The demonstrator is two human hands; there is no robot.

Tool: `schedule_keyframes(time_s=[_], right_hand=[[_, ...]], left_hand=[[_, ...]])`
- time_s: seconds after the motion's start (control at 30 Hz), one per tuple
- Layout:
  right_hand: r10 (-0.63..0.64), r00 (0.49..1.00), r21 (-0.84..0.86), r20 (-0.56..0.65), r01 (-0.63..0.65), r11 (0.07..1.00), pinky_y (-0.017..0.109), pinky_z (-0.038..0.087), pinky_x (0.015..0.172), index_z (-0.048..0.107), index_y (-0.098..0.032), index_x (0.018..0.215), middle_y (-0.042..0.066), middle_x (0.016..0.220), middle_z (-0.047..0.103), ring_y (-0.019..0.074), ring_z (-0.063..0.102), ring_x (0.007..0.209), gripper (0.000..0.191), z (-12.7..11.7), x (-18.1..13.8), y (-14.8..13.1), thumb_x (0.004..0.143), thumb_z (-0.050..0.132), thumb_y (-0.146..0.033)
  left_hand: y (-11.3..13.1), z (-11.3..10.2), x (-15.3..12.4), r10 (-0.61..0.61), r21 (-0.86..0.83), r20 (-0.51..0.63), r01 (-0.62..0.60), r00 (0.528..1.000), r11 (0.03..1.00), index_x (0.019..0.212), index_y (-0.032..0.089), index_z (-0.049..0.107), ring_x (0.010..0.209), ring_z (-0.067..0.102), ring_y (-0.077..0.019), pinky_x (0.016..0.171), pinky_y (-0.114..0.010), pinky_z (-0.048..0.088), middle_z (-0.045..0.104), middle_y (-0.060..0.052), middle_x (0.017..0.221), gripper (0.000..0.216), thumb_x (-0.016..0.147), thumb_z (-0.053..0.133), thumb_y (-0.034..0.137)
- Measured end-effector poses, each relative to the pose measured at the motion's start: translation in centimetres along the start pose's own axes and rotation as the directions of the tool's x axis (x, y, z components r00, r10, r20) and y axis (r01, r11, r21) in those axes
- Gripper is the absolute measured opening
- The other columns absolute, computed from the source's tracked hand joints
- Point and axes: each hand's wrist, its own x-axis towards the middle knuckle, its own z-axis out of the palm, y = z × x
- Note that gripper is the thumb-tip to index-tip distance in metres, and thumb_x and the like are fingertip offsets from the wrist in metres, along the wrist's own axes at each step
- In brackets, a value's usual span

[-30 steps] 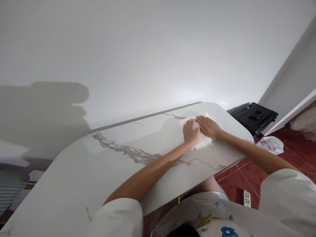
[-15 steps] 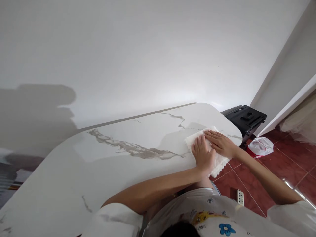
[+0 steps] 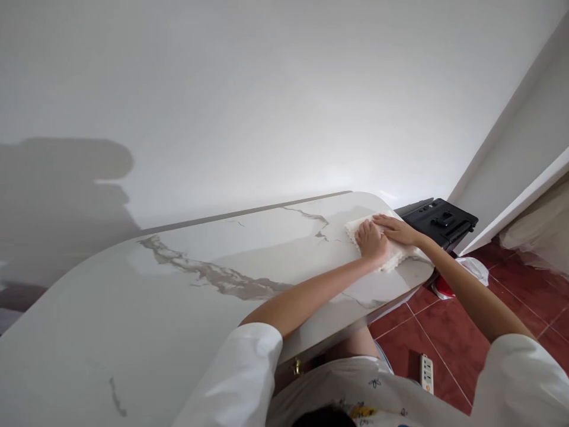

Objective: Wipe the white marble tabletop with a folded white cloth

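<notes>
A white cloth (image 3: 392, 255) with a scalloped edge lies on the right end of the white marble-patterned table (image 3: 178, 332). My left hand (image 3: 372, 242) presses on the cloth, its fingers bent and closed over it. Just to the right, my right hand (image 3: 399, 230) rests on the cloth's far part with its fingers stretched out flat. The two hands almost touch at the fingertips, and the cloth under the palms is hidden.
Behind the table rises a pale wall (image 3: 267, 107). A black case (image 3: 440, 220) stands past the table's right end. On the red tiled floor (image 3: 448, 332) are a white plastic bag (image 3: 473, 270) and a power strip (image 3: 427, 373). A brass-coloured fitting (image 3: 296, 366) sits below the front edge.
Both hands have slid the cloth away from me toward the far right corner of the table. The table's right front edge, covered before, now shows. My left arm is stretched further out.
</notes>
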Motion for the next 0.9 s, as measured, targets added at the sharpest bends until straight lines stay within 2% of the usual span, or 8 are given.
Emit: schedule_keyframes(time_s=[0.13,0.23,0.33,0.43,0.57,0.7,0.9], right_hand=[[0.026,0.999,-0.123,-0.034,-0.030,0.992,0.046,0.024,0.111,0.038,-0.017,0.140,0.006,0.146,0.036,0.0229,0.027,0.136,0.052,1.1,6.4,-0.2,0.091,0.033,-0.028],[0.050,0.998,-0.157,-0.026,-0.053,0.986,0.042,0.025,0.111,0.038,-0.013,0.140,0.007,0.146,0.036,0.0217,0.027,0.136,0.052,1.8,11.0,-0.1,0.091,0.031,-0.027],[0.023,0.999,-0.138,-0.023,-0.026,0.990,0.039,0.026,0.111,0.039,-0.014,0.140,0.006,0.146,0.037,0.0209,0.029,0.136,0.052,2.1,14.7,1.1,0.090,0.031,-0.027],[-0.024,0.999,-0.102,-0.032,0.021,0.995,0.038,0.024,0.111,0.040,-0.013,0.139,0.007,0.145,0.039,0.0209,0.030,0.135,0.052,2.3,17.0,3.1,0.090,0.032,-0.028],[-0.004,0.999,-0.064,-0.037,0.002,0.998,0.039,0.024,0.111,0.041,-0.013,0.139,0.007,0.144,0.040,0.0217,0.030,0.135,0.052,2.1,17.9,5.7,0.091,0.032,-0.030],[0.062,0.997,-0.067,-0.045,-0.065,0.996,0.040,0.022,0.112,0.040,-0.015,0.139,0.006,0.145,0.039,0.0217,0.029,0.135,0.052,1.4,16.9,7.8,0.093,0.028,-0.033],[0.047,0.996,-0.106,-0.075,-0.055,0.993,0.041,0.021,0.113,0.038,-0.016,0.141,0.005,0.147,0.036,0.0212,0.028,0.136,0.053,0.5,12.9,9.3,0.094,0.022,-0.035]], left_hand=[[-3.3,-1.5,5.7,0.041,0.052,-0.131,-0.034,0.991,0.998,0.130,0.017,0.044,0.134,0.031,-0.0154,0.113,-0.033,0.018,0.043,-0.006,0.141,0.047,0.086,0.029,0.017],[-5.3,-2.6,9.6,0.067,0.115,-0.196,-0.045,0.978,0.992,0.126,0.017,0.047,0.131,0.034,-0.0165,0.111,-0.034,0.021,0.047,-0.007,0.137,0.042,0.087,0.031,0.017],[-6.3,-3.0,12.4,0.050,0.184,-0.231,-0.006,0.972,0.983,0.124,0.016,0.047,0.130,0.035,-0.0193,0.109,-0.036,0.022,0.048,-0.009,0.136,0.040,0.087,0.033,0.017],[-6.3,-2.9,14.4,0.053,0.239,-0.245,0.007,0.968,0.971,0.124,0.015,0.046,0.128,0.036,-0.0222,0.108,-0.039,0.023,0.048,-0.011,0.134,0.038,0.088,0.033,0.020],[-5.5,-2.0,16.7,0.089,0.292,-0.226,-0.020,0.970,0.956,0.122,0.015,0.047,0.125,0.038,-0.0235,0.106,-0.040,0.024,0.049,-0.012,0.131,0.036,0.090,0.033,0.021],[-4.0,-0.4,18.1,0.114,0.337,-0.191,-0.044,0.975,0.941,0.120,0.015,0.048,0.122,0.040,-0.0231,0.105,-0.040,0.026,0.051,-0.011,0.128,0.035,0.091,0.030,0.020],[-1.6,2.2,16.7,0.190,0.347,-0.166,-0.123,0.968,0.930,0.128,0.013,0.044,0.124,0.037,-0.0248,0.106,-0.042,0.025,0.048,-0.012,0.132,0.040,0.091,0.029,0.021]])
